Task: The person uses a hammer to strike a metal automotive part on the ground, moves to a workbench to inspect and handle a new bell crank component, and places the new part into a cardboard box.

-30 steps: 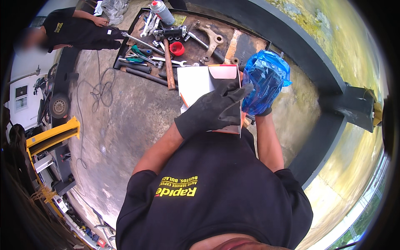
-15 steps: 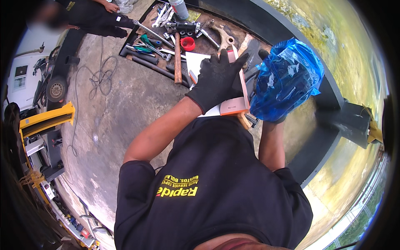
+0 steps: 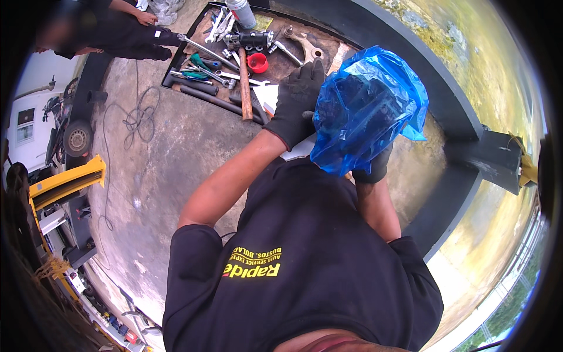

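A crinkled blue plastic bag (image 3: 372, 111) with a dark object inside, its kind unclear, is in my right hand (image 3: 375, 167), whose black glove shows below the bag. The bag hides most of those fingers. My left hand (image 3: 298, 100), gloved in black too, lies along the bag's left side and grips an open cardboard box. White parts of the box (image 3: 267, 97) show beside the left hand and below its wrist; the bag and the glove cover the rest.
Ahead lies a black-edged tray (image 3: 166, 81) holding a wooden-handled hammer (image 3: 245, 94), a red cup (image 3: 257, 63), a spray can (image 3: 241, 13), a control arm (image 3: 306, 46) and several wrenches. A cable (image 3: 138, 123) coils on the floor. Another person (image 3: 129, 32) is at far left.
The bag has moved left with my right hand and now covers the orange and white box. My left hand's spread fingers have drawn closer together.
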`<state>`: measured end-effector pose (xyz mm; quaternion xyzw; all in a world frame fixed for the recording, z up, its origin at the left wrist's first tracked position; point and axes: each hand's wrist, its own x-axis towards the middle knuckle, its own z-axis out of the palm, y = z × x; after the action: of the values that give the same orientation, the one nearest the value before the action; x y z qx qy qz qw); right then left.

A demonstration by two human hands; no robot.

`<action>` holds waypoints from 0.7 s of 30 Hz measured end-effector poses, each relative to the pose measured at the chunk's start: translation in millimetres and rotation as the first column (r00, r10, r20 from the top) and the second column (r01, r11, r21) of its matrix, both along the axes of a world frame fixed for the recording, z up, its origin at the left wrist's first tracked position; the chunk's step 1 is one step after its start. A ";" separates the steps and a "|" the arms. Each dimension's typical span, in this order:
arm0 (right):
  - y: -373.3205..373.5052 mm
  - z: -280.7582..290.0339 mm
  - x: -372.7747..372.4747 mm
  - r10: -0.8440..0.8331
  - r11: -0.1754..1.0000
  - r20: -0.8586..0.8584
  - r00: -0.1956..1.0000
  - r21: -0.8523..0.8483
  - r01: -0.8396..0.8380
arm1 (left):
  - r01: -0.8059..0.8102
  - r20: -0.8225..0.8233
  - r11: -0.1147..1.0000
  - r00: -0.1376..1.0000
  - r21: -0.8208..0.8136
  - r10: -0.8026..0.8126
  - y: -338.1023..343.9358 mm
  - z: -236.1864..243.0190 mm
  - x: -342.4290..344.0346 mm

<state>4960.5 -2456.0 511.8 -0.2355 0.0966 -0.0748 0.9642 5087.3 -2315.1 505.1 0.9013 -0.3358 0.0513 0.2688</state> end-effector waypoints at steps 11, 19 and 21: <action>-15.0 -11.7 4.3 -0.118 0.961 -0.114 0.987 -0.264 0.084 | 0.083 -0.327 0.927 0.944 0.366 0.045 19.4 15.1 42.2; -32.2 -3.8 0.8 -0.051 0.910 0.055 0.997 -0.409 0.069 | -0.042 0.069 0.987 0.997 0.154 0.032 18.2 10.3 28.8; -33.3 -7.1 3.0 -0.017 0.889 0.102 0.995 -0.454 0.062 | -0.015 0.172 0.999 0.985 0.046 0.007 13.7 35.4 21.4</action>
<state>4963.5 -2489.2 504.7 -0.4496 0.0352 -0.1260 0.8836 5108.7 -2301.3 540.5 0.9014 -0.3539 0.1224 0.2172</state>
